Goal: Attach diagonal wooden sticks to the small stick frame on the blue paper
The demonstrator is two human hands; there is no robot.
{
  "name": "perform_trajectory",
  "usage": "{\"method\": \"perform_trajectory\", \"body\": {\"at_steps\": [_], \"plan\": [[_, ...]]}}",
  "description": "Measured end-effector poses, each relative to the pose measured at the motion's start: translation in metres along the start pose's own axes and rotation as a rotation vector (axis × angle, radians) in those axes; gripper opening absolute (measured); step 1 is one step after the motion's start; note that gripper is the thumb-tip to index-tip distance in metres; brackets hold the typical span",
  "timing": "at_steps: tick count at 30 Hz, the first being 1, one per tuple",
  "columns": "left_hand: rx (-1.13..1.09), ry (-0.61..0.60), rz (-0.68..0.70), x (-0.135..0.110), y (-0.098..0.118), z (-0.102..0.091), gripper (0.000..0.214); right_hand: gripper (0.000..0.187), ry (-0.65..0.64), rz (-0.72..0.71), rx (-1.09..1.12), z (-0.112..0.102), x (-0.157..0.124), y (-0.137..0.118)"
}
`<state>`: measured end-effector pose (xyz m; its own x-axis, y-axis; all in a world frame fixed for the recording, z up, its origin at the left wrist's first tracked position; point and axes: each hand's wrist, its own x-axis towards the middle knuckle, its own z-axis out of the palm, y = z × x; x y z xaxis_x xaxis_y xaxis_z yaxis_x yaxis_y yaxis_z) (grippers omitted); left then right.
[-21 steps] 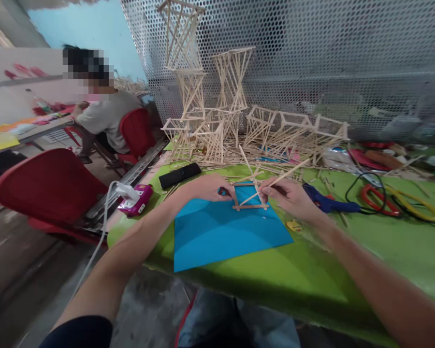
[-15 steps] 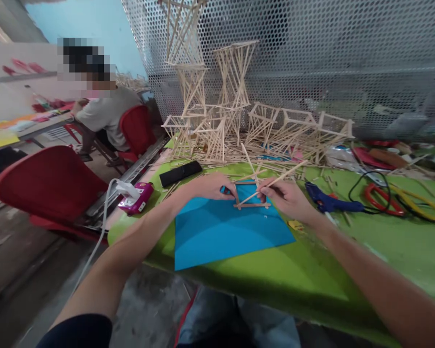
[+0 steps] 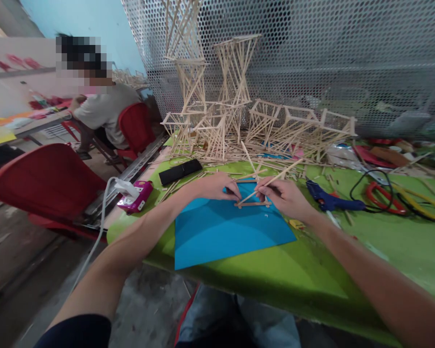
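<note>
1. Your left hand (image 3: 217,187) is pressing its closed fingertips on the left side of the small stick frame (image 3: 252,203).
2. Your right hand (image 3: 284,197) is pinching 1 long wooden stick (image 3: 275,181), holding it slanted over the frame.
3. The frame is lying flat at the far edge of the blue paper sheet (image 3: 228,232) on the green table (image 3: 348,256).
4. The blue glue gun (image 3: 328,200) is lying just right of your right hand.

Green table (image 3: 311,270) — blue sheet (image 3: 224,232)
</note>
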<state>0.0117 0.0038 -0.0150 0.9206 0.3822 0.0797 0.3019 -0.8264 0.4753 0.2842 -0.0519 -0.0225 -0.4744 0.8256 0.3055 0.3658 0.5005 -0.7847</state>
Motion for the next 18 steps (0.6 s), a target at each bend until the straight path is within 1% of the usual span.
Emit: {"method": "perform_trajectory", "body": {"at_steps": [3, 9, 14, 18], "plan": [[-0.044, -0.007, -0.003, 0.001, 0.000, 0.002, 0.025, 0.026, -0.007, -0.007, -0.057, -0.001, 0.001, -0.002], [-0.073, 0.032, -0.019, 0.001, 0.000, 0.005, 0.025, 0.024, 0.005, -0.026, -0.123, 0.000, 0.003, -0.009], [-0.055, 0.100, -0.020, 0.001, 0.003, 0.006, 0.024, 0.025, 0.010, -0.026, -0.125, 0.002, 0.004, -0.009], [-0.104, 0.059, -0.037, 0.003, 0.002, 0.008, 0.024, 0.026, 0.016, -0.035, -0.148, 0.003, 0.004, -0.011]]}}
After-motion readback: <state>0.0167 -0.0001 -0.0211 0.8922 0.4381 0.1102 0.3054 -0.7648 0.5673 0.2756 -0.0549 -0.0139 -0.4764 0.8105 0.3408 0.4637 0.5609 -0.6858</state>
